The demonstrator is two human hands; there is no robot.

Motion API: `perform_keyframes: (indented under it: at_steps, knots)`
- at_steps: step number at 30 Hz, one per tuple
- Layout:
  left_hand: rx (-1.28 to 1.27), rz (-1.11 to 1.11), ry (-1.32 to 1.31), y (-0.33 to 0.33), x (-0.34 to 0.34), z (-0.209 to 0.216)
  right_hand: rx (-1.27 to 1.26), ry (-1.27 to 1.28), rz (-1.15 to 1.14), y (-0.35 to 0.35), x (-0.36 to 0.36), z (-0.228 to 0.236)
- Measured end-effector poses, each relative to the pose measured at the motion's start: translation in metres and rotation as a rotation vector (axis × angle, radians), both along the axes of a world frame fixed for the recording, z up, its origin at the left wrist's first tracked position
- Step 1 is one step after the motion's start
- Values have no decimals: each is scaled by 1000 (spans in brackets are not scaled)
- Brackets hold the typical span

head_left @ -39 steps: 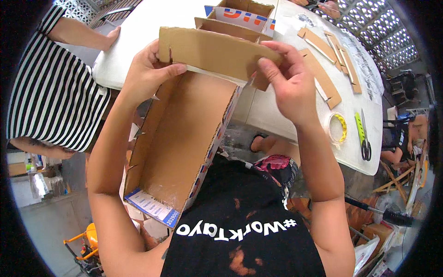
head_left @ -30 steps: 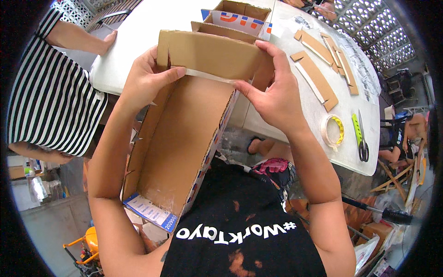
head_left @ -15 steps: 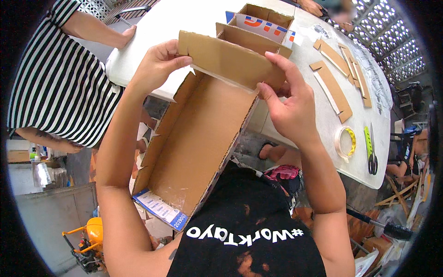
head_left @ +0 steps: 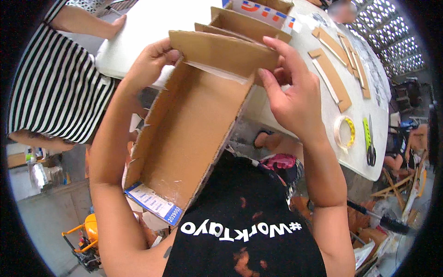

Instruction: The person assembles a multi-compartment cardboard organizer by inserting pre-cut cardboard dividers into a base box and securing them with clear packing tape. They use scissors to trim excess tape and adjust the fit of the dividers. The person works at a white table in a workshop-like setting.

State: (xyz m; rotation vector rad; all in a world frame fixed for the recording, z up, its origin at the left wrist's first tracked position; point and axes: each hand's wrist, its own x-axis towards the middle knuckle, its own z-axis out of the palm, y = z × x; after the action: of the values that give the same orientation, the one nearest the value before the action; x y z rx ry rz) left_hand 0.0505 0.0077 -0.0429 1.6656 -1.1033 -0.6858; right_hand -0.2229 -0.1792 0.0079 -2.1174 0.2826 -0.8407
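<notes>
- Both my hands grip the far end of an open cardboard box (head_left: 184,134): my left hand (head_left: 147,64) pinches the left corner of its upright end flap (head_left: 221,53), and my right hand (head_left: 290,97) holds the flap's right edge, fingers spread and pressed on the card.
- Hands are apart, one at each end of the flap, both clamped on the box.
- Long axis of the box runs from my chest out toward the white table (head_left: 152,23); its near end, with a blue-and-white label (head_left: 154,203), rests against my body, and the far end is raised between my hands.
- Neither hand is nearer; the flap lies crosswise between them.
- Hidden: the outside of the flap, my right thumb behind the card, and whatever supports the box from below.
- Beyond lie a second carton (head_left: 249,18), cardboard strips (head_left: 332,74), a tape roll (head_left: 345,131) and scissors (head_left: 369,143).
- A person in a striped top (head_left: 60,87) stands at my left.
</notes>
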Motion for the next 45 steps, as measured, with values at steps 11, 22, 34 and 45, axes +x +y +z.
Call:
perform_keyframes:
  at_steps: [11, 22, 34, 45]
  knots:
    - [124, 85, -168, -4, -15, 4, 44, 28, -3, -7, -14, -3]
    - [19, 71, -118, -6, -23, 0, 101, 69, 93, -10, -28, -21]
    - [72, 74, -239, -13, -36, 10, 15, 243, 136, -16, -40, -29]
    - [22, 118, -172, -9, -31, -23, -5, 268, 97, -10, -41, -42]
